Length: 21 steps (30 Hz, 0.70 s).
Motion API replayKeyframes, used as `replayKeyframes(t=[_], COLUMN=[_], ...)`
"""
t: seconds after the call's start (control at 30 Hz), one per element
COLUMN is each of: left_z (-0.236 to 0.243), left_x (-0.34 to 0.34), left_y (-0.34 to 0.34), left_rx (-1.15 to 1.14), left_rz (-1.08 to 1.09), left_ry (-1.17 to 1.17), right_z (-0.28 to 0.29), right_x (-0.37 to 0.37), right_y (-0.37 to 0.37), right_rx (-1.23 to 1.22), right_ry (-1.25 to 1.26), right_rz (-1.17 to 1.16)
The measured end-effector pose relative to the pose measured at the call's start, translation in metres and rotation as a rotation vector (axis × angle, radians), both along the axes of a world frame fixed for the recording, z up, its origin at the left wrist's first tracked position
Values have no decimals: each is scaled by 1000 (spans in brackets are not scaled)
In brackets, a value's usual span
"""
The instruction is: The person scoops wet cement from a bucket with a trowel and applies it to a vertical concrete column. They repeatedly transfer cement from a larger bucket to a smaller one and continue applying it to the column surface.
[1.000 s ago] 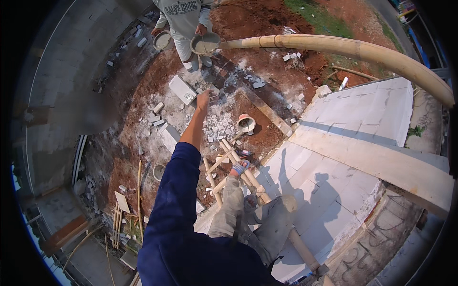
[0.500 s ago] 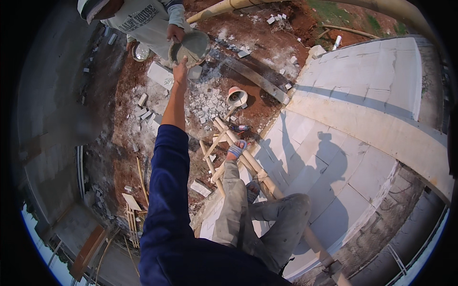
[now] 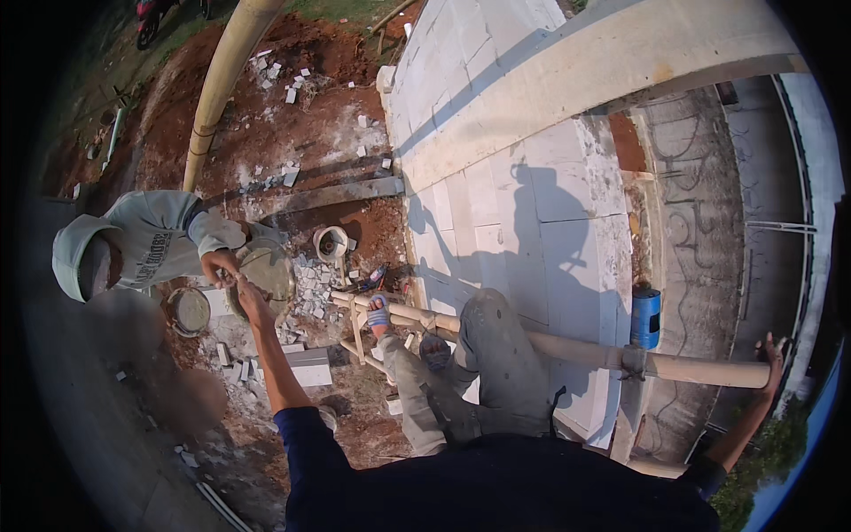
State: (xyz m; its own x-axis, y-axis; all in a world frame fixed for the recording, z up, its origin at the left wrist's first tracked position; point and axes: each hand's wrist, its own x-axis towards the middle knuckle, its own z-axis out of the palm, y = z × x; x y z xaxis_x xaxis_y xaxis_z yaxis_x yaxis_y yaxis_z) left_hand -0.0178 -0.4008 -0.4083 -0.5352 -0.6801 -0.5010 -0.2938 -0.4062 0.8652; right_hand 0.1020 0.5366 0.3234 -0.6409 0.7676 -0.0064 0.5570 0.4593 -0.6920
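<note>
At the left, my left hand [image 3: 254,303] is closed on the near rim of a round basin [image 3: 270,277] with grey wet mix in it. A co-worker's hand [image 3: 220,263] is at the same rim, just beyond mine, so both of us touch the basin. Far out to the right, my right hand [image 3: 773,362] is at the end of a thick bamboo pole [image 3: 700,369], its fingers stretched apart. The palm's contact with the pole is partly hidden.
A co-worker in a pale cap and shirt [image 3: 146,244] stands below left. Near them are a second basin [image 3: 190,312], a bucket [image 3: 331,243] and broken white blocks. A white block wall [image 3: 496,222] with a concrete beam [image 3: 603,75] runs at right, by a blue drum [image 3: 646,317].
My view has swung to the right, bringing the right hand and pole end into sight. The basin stays between my left hand and the co-worker, who now appears lower and farther left.
</note>
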Motion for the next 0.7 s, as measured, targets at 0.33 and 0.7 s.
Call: replayKeyframes(t=[0.33,0.7], left_z=[365,549], left_x=[-38,-137], left_y=[256,515], left_rx=[306,-79], left_rz=[-707,-1407], left_ry=[-34,556], right_z=[-32,-32], right_x=[1,3], right_y=[-58,-74], right_rx=[62,101], right_ry=[116,123], right_rz=[-59,-118])
